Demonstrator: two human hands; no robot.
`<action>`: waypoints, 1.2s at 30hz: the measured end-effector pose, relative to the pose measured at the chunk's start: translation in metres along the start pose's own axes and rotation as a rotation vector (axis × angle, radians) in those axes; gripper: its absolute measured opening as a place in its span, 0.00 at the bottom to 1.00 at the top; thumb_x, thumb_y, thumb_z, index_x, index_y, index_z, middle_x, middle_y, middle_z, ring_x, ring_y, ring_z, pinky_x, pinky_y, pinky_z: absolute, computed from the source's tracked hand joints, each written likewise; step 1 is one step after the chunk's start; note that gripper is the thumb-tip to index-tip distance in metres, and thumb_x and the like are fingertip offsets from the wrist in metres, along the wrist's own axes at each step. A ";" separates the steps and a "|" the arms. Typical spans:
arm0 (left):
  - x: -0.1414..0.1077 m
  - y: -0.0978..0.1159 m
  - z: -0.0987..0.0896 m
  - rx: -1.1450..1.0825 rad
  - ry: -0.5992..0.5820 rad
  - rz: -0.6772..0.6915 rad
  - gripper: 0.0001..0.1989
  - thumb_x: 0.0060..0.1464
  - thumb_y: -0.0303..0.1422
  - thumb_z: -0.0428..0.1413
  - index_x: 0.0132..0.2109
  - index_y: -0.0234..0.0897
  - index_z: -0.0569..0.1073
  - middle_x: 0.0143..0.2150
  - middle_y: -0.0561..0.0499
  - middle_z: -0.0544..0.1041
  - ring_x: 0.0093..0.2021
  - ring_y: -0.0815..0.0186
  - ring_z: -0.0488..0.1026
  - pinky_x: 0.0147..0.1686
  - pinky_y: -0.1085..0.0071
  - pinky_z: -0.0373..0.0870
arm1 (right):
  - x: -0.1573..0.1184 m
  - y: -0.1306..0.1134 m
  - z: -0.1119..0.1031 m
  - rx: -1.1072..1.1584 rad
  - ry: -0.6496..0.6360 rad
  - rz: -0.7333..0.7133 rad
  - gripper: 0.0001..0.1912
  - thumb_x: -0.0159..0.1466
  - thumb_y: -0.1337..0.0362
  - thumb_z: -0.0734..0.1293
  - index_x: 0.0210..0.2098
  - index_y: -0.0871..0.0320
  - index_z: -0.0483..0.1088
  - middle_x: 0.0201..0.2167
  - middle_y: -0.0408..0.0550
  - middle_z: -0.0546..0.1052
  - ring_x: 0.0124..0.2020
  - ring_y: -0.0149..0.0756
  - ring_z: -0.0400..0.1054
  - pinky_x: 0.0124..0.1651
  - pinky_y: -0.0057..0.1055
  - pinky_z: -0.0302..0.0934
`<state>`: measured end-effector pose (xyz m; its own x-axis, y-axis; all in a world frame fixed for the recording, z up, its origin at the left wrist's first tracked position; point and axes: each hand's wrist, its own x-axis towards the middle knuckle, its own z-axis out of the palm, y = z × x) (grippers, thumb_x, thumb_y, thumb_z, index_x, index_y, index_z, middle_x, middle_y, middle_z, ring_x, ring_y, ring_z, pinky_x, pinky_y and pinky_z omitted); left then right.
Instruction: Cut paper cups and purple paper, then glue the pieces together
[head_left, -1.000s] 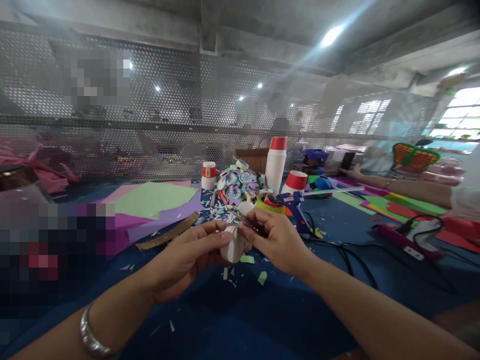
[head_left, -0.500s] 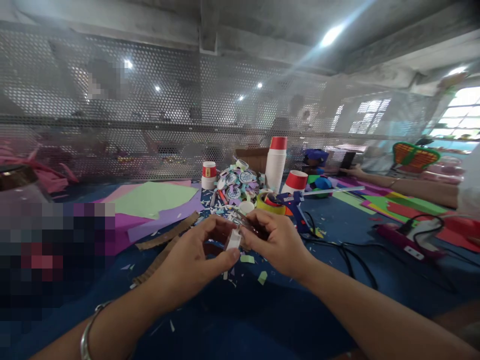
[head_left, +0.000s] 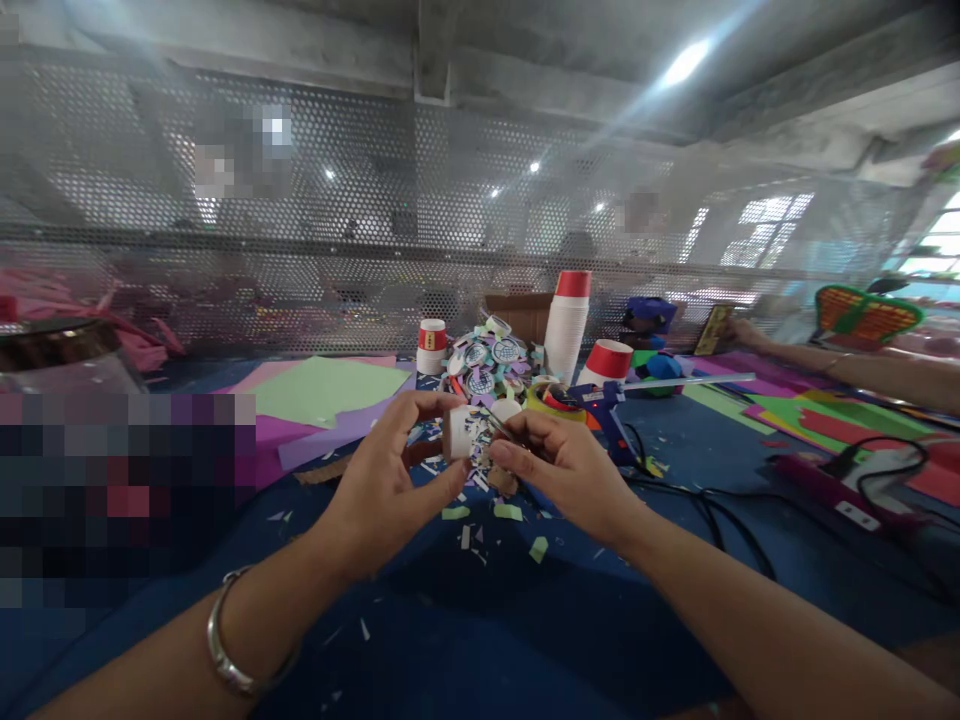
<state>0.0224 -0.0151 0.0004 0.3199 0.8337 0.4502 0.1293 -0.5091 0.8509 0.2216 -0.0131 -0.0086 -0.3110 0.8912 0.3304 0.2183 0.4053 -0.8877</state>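
Note:
My left hand (head_left: 386, 475) is curled round a short white piece of a paper cup (head_left: 463, 432), thumb below and fingers above. In my right hand (head_left: 574, 465), closed just to its right, is a slim pair of metal scissors (head_left: 504, 424); the fingers cover the handles. The scissor tips point up and left, close to the cup piece, and I cannot tell whether they touch it. Behind the hands rises a heap of cut paper pieces (head_left: 491, 360), some with printed round designs. Small paper scraps (head_left: 508, 512) lie under and before the hands.
Stacked paper cups (head_left: 566, 330) stand behind, with a shorter cup stack (head_left: 606, 360) beside them. A blue glue gun (head_left: 606, 408) and black cables (head_left: 724, 505) are to the right. Coloured sheets (head_left: 330, 390) lie left. A co-worker's arm (head_left: 832, 360) reaches in at far right.
The white cup piece has turned, showing more of its round side. Both hands have drawn slightly apart, and the camera view has shifted a little left. The co-worker's held object has tilted.

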 end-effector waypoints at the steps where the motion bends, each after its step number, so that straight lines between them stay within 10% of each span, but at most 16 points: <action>1: 0.000 0.000 0.000 -0.003 0.011 0.007 0.20 0.53 0.31 0.60 0.53 0.39 0.65 0.53 0.43 0.69 0.50 0.55 0.71 0.46 0.59 0.73 | 0.000 0.000 0.000 0.010 -0.015 -0.002 0.17 0.64 0.49 0.66 0.35 0.58 0.69 0.26 0.42 0.69 0.26 0.30 0.62 0.28 0.28 0.57; 22: 0.002 -0.007 -0.003 0.131 0.031 0.100 0.20 0.52 0.25 0.57 0.51 0.42 0.65 0.54 0.46 0.66 0.55 0.58 0.67 0.55 0.59 0.66 | -0.002 -0.002 0.001 -0.233 -0.123 -0.013 0.19 0.65 0.49 0.63 0.28 0.57 0.64 0.22 0.39 0.61 0.23 0.27 0.52 0.24 0.28 0.47; 36: 0.014 -0.013 -0.013 -0.154 0.302 -0.088 0.21 0.49 0.30 0.63 0.49 0.40 0.67 0.47 0.51 0.68 0.46 0.66 0.67 0.43 0.71 0.66 | -0.007 -0.004 0.006 -0.720 -0.399 0.049 0.14 0.62 0.54 0.67 0.29 0.59 0.71 0.20 0.43 0.70 0.20 0.30 0.60 0.23 0.28 0.44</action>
<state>0.0131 0.0059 -0.0010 0.0191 0.9101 0.4138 -0.0060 -0.4138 0.9103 0.2170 -0.0219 -0.0090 -0.5614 0.8267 0.0375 0.7374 0.5202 -0.4308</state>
